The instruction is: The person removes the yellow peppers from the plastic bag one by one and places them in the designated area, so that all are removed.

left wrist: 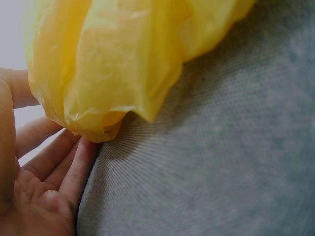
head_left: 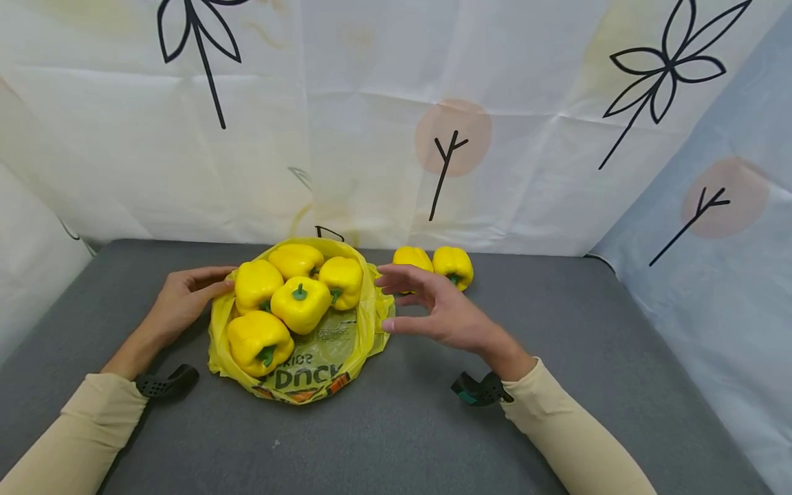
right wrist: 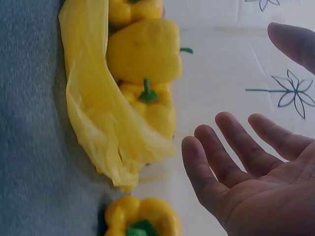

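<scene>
A yellow plastic bag [head_left: 337,337] with dark print lies wide-mouthed on the table, several yellow bell peppers [head_left: 300,307] with green stems inside it. At its left side my left hand [head_left: 184,297] touches the bag's edge. The left wrist view shows this hand's fingers [left wrist: 74,172] extended against the crumpled plastic [left wrist: 113,64]. Just off the bag's right rim hovers my right hand [head_left: 448,313], thumb and fingers spread. In the right wrist view its palm [right wrist: 266,191] holds nothing, apart from the bag [right wrist: 88,73] and peppers [right wrist: 145,51].
Two more yellow bell peppers [head_left: 454,267] sit on the grey table [head_left: 396,433] behind the right hand, near the back edge. A pale patterned sheet [head_left: 371,151] hangs behind the table, and another bluish one [head_left: 724,275] stands along the right side.
</scene>
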`<action>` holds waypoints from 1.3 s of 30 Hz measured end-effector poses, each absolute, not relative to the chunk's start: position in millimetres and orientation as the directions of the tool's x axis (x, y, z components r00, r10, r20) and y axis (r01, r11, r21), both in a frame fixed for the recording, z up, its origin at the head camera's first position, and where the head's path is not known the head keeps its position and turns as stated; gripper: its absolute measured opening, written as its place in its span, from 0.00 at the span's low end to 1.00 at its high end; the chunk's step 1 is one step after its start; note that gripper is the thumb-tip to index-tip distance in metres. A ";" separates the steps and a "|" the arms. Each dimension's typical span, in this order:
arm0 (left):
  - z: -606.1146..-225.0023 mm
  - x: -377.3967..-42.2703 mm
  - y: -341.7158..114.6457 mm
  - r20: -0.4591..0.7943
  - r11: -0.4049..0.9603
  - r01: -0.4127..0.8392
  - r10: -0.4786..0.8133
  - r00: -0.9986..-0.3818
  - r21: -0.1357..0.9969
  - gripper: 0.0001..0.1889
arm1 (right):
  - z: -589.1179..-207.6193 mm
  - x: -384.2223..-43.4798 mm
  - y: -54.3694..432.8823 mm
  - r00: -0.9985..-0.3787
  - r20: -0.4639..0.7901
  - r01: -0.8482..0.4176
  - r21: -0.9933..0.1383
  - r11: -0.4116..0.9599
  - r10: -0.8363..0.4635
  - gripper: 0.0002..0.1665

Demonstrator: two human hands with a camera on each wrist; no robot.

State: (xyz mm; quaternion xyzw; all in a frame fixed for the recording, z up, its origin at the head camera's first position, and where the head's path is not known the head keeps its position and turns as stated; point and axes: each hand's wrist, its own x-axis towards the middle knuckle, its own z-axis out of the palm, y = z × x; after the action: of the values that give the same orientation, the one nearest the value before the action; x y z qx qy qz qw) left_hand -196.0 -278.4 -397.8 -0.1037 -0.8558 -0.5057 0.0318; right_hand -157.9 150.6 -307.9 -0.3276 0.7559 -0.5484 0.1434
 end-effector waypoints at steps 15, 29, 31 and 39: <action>-396.5 -197.6 -277.1 0.165 0.482 0.211 0.137 -0.977 0.850 0.27 | -310.5 -153.2 110.7 -0.663 0.168 -0.380 -0.915 0.134 -0.730 0.41; -397.5 -197.4 -278.0 0.165 0.502 0.208 0.129 -0.978 0.839 0.26 | -320.0 -145.3 70.4 -0.595 0.096 -0.320 -0.939 0.126 -0.798 0.40; -397.6 -197.6 -277.9 0.168 0.502 0.211 0.130 -0.977 0.839 0.26 | -320.6 -143.4 66.7 -0.586 0.084 -0.315 -0.940 0.130 -0.806 0.40; -399.2 -198.8 -279.2 0.165 0.500 0.211 0.136 -0.977 0.840 0.25 | -317.6 -140.0 56.2 -0.581 0.109 -0.379 -0.913 0.149 -0.807 0.39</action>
State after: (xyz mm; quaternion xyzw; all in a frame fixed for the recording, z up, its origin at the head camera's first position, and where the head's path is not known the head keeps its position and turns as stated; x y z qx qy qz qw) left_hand -198.8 -279.2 -399.2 -0.1004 -0.8652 -0.4898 0.0383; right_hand -140.0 56.2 -317.6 -0.4070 0.7284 -0.5096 0.2099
